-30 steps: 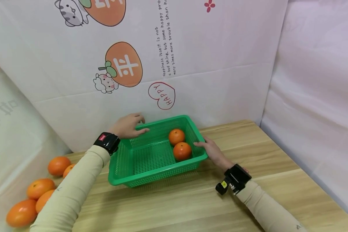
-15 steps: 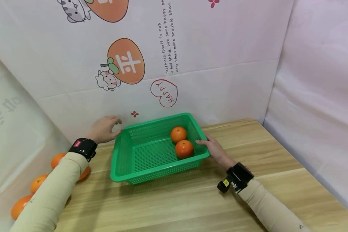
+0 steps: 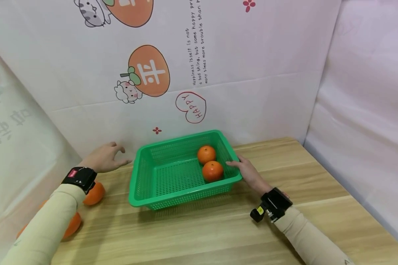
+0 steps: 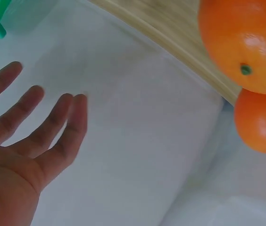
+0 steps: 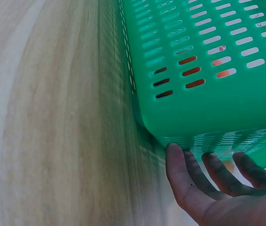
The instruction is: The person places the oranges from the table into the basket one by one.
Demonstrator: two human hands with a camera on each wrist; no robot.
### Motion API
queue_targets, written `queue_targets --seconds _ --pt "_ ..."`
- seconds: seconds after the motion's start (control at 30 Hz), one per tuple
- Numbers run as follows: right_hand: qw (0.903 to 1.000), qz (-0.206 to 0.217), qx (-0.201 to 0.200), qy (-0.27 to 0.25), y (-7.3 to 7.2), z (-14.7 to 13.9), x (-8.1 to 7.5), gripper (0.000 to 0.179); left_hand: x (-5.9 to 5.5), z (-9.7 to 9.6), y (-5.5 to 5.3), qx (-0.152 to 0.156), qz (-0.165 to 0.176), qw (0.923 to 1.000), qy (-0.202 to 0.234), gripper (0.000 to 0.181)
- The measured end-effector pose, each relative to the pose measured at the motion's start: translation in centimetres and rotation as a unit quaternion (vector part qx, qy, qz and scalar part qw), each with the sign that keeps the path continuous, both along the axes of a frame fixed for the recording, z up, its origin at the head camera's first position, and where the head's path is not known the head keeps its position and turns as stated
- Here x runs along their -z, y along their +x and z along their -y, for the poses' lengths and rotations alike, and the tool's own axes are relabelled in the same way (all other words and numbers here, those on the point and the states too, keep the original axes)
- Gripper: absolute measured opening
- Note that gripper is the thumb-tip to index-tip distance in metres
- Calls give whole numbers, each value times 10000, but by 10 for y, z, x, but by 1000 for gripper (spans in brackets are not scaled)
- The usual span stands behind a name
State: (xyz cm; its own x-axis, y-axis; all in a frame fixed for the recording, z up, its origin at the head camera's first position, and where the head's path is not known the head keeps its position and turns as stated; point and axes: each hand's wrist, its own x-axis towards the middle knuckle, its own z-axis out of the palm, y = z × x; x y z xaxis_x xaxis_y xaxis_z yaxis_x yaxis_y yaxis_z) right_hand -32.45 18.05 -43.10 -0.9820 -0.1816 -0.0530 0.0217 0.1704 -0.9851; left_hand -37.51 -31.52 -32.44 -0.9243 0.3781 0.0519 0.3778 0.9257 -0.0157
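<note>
A green plastic basket (image 3: 185,197) with slotted walls sits on the wooden table. At its right end lie two oranges, one farther back (image 3: 206,154) and one nearer (image 3: 213,171). My right hand (image 3: 250,173) holds the basket's right rim, thumb over the edge; in the right wrist view its fingers (image 5: 222,174) reach the outer wall. To the left of the basket, my left hand (image 3: 103,158) hovers with loosely bent fingers and nothing in them. An orange (image 3: 95,193) lies below that hand on the table, and the left wrist view shows a large orange (image 4: 246,42) nearby.
More oranges (image 3: 72,224) lie at the table's left, partly hidden by my left sleeve (image 3: 43,228). A printed white cloth (image 3: 252,95) hangs behind the table (image 3: 192,235), and other white cloths hang at both sides.
My left hand has moved left, from over the basket's back left rim to beside the loose oranges. My right hand keeps its hold on the basket, with both oranges still inside.
</note>
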Motion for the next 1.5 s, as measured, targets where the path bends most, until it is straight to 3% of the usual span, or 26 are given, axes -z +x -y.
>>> queue_targets --seconds 0.67,0.8,1.07,1.3,1.5 --pt "10000 -13 -86 -32 0 -1 2 64 19 53 31 -417 921 9949 -33 59" --pt "9999 -3 -94 -46 0 0 1 64 27 62 33 -422 965 9944 27 61" --pt "9998 -15 -158 -117 2 0 1 65 37 76 38 -799 1408 9868 4 76" --pt "9998 -6 -149 -136 0 -1 2 64 47 82 40 -764 1331 9881 -68 78" --pt "9998 -13 -158 -132 1 -1 1 65 48 78 43 -789 1464 9860 -142 79"
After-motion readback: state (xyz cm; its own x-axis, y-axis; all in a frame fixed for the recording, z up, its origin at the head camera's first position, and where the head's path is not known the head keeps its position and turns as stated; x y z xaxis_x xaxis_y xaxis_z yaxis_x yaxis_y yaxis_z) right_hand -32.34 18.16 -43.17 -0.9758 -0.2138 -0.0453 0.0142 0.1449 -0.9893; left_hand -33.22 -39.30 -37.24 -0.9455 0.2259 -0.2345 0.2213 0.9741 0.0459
